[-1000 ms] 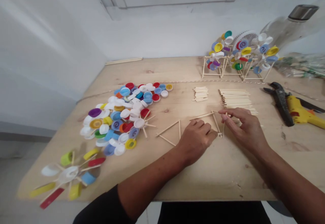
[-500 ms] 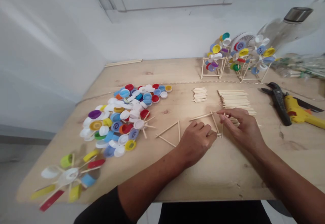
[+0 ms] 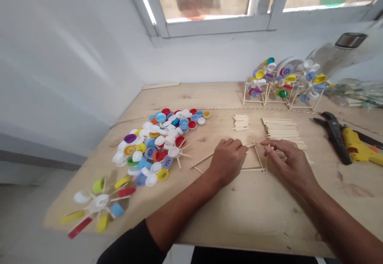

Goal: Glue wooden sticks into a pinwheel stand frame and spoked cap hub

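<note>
The left hand [image 3: 227,162] grips a wooden stick frame [image 3: 253,169] near the middle of the tabletop [image 3: 254,216], while the right hand [image 3: 290,164] pinches an upright stick [image 3: 267,158] at its corner, just beside a stick pile [image 3: 283,132].

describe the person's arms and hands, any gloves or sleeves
The left hand and right hand are bare, with no gloves, and no ring or watch shows. The left forearm comes out of a black sleeve. The right forearm is bare, with no sleeve in view.
</note>
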A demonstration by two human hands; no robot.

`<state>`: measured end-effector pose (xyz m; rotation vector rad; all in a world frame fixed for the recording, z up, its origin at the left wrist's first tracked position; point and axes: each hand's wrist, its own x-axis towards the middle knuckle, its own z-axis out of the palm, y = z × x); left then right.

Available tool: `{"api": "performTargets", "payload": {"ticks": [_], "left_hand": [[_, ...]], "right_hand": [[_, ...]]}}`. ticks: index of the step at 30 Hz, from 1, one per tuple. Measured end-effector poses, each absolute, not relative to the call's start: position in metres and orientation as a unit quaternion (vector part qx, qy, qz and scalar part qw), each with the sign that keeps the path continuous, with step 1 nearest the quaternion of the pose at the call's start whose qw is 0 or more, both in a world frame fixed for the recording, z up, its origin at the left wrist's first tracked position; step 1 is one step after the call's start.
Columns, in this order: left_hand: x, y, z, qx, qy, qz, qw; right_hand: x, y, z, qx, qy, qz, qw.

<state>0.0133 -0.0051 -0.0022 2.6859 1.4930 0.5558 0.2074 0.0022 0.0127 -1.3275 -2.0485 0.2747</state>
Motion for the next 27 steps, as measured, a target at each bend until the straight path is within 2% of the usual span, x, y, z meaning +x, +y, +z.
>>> {"api": "performTargets", "payload": {"ticks": [5, 12, 27], "left_hand": [[0.019, 0.005, 0.000, 0.873, 0.474, 0.111, -0.034], [0.027, 0.011, -0.010, 0.867, 0.473, 0.133, -0.089], [0.028, 0.015, -0.014, 0.868, 0.464, 0.141, -0.108]], "right_hand": [[0.209, 0.002, 0.011, -0.515, -0.784, 0.114, 0.327], [0.209, 0.002, 0.012, -0.514, -0.786, 0.106, 0.326], [0.209, 0.003, 0.011, -0.510, -0.789, 0.088, 0.331]]}}
